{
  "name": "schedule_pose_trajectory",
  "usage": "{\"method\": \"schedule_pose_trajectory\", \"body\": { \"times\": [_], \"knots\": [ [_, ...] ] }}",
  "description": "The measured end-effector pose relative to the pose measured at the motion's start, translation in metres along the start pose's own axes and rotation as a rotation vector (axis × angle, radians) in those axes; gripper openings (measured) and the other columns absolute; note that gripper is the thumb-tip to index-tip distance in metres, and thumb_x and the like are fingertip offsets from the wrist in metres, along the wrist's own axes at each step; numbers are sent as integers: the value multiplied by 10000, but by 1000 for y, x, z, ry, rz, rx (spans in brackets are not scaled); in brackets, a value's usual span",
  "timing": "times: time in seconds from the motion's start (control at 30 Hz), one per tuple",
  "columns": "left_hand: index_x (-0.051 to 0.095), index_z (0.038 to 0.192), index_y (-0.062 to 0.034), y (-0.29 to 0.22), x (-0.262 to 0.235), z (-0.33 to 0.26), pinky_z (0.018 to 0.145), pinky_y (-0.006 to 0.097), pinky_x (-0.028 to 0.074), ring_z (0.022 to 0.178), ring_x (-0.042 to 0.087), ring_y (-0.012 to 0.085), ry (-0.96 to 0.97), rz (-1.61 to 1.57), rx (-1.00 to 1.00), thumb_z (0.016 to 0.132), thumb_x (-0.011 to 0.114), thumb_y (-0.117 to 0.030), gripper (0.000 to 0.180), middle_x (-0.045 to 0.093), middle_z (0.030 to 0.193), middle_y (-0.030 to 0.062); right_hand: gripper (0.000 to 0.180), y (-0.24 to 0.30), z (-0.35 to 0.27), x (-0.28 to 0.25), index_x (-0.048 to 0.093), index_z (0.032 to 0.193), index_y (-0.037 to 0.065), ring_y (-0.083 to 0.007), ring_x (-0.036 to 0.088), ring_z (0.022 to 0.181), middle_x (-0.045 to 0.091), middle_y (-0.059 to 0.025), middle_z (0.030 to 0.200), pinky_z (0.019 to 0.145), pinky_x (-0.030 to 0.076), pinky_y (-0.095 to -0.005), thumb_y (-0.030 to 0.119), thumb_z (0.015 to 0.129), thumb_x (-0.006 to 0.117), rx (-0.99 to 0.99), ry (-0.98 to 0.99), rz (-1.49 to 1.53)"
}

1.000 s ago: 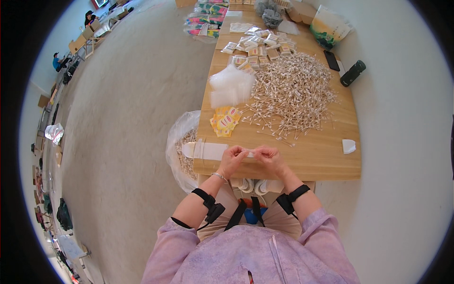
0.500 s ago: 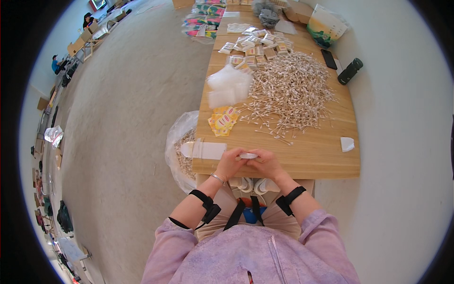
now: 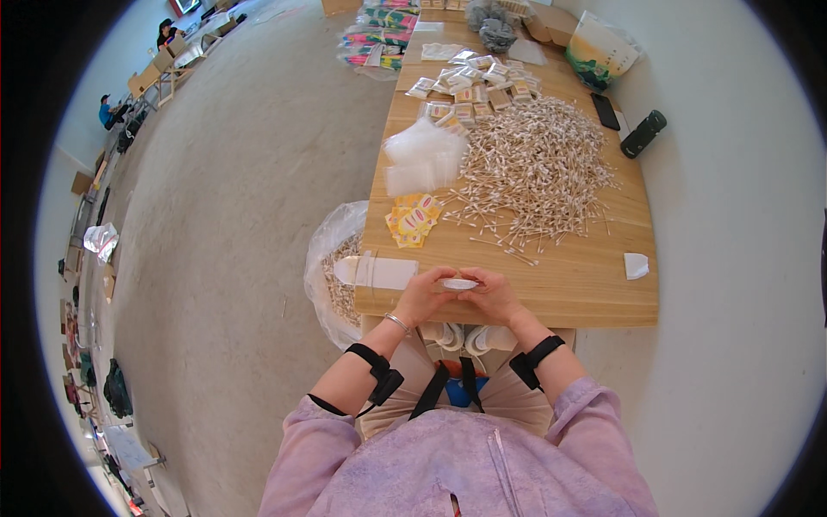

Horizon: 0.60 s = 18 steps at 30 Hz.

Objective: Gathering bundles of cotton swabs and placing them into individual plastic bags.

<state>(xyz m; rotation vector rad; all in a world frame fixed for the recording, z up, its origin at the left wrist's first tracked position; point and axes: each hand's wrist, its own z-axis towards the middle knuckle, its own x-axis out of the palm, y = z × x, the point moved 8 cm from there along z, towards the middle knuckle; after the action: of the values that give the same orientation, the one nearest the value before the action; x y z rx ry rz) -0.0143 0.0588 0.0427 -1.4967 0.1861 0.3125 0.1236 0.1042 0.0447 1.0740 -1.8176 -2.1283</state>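
Left hand (image 3: pixel 423 297) and right hand (image 3: pixel 494 297) hold a white oval item (image 3: pixel 459 283) (fingers (image 3: pixel 443 273) curled around it).

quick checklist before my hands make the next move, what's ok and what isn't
1. White item secured: ok, held between the left hand and right hand.
2. All of the white item visible: not ok, fingers cover part of it.
3. Swab pile kept together: not ok, some swabs stray from its near side.
4. Clear bags on the table: ok, lying left of the swab pile.
5. Yellow cards on the table: ok, overlapping, nearer than the bags.
6. Exact number of cards: cannot tell, they overlap.
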Motion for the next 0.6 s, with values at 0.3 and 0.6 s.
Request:
{"method": "schedule_pose_trajectory", "body": {
  "times": [0.3,0.6],
  "knots": [
    [636,975,-65,2,13,0,692,365,520,797,644,329,51,386,-5,745,708,-100,243,658,845,163,198,-16,1,8,672,964,84,-224,656,786,678,-114,865,685,503,-309,109,770,698,38,-25,-150],
    [631,1066,-35,-8,-8,-11,747,332,523,873,669,254,-172,67,47,760,731,-123,334,683,932,137,223,-16,-3,11,664,979,82,-289,631,848,664,-139,878,741,489,-343,149,770,699,67,-50,15]
  ]
}}
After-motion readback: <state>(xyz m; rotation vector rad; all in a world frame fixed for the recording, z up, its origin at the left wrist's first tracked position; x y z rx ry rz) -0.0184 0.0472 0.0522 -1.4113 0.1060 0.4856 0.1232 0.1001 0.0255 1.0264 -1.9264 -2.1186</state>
